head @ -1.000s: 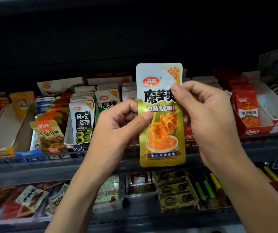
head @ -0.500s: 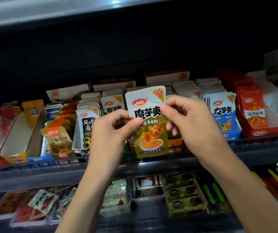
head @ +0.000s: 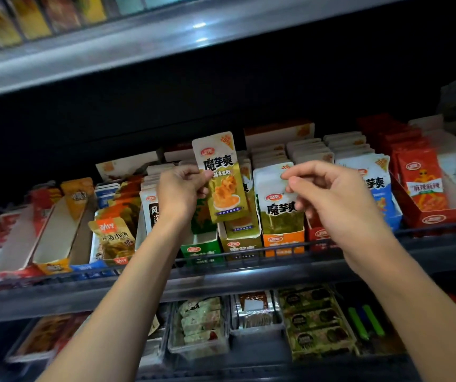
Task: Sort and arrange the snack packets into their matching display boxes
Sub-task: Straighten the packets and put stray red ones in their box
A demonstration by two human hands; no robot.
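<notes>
1. L hand (head: 180, 191): thumb + fingers are curled and pinch the gold packet (head: 222, 175) at its left edge, approx. mid-height. The pkt is upright, a little tilted, and raised above the row of display boxes.
2. The gold box (head: 240, 245) is at 6 o'clock of the gold packet, w/ the same kind of pkts inside. The low end of the held pkt overlaps them in view. If it touches them, I cannot tell.
3. R hand (head: 331, 194) is at 3 o'clock of the gold packet, fingers curled. Its fingertips (head: 286, 175) are at the top right corner of a white-green packet (head: 272, 194), which stands in the orange box (head: 283, 241). Pinch or only touch: cannot tell.
4. Around:
   - A green box (head: 200, 248) is at 7 o'clock.
   - Blue-white packets (head: 378, 186) are at 3 o'clock, partly hidden by the R hand.
   - A red box (head: 436, 217) w/ red pkts is further at 3 o'clock.
   - A fish packet (head: 114, 238) is at 9 o'clock, beyond the L arm.
5. The boxes stand on a dark shelf (head: 83, 296) behind a wire rail (head: 249, 255).
6. An upper shelf (head: 138, 48) is at 12 o'clock. A lower shelf w/ clear trays (head: 199, 351) is at 6 o'clock. The back of the unit is very dark.
</notes>
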